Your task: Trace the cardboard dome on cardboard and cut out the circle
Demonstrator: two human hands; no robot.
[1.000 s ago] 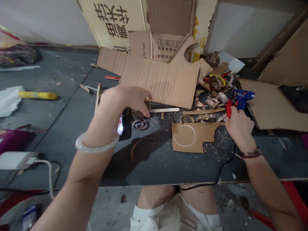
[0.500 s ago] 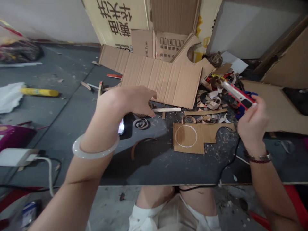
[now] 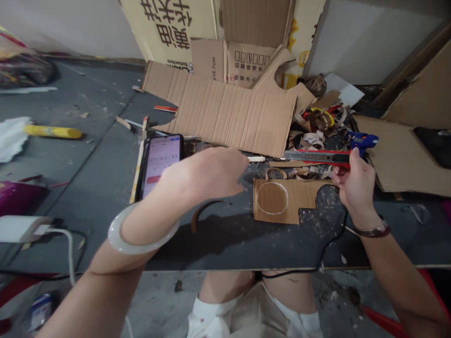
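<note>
My right hand grips a red and grey utility knife, which lies level and points left above the paper scraps. Left of it, my left hand hovers palm down; its fingers are smeared and mostly turned from view. A white stick or pen shows just past those fingers. A small cut cardboard piece with a white circle drawn on it lies between the hands, near the table's front edge. Behind the left wrist a phone with a timer on screen is partly covered.
A large corrugated cardboard sheet lies at the back. Curled scraps and a blue glue gun are at right, with a black cord over the front edge. A yellow tube and white charger lie left.
My left hand has moved right and slightly down, uncovering the phone. My right hand has moved left and lower, swinging the knife from slanted to level and exposing the blue glue gun.
</note>
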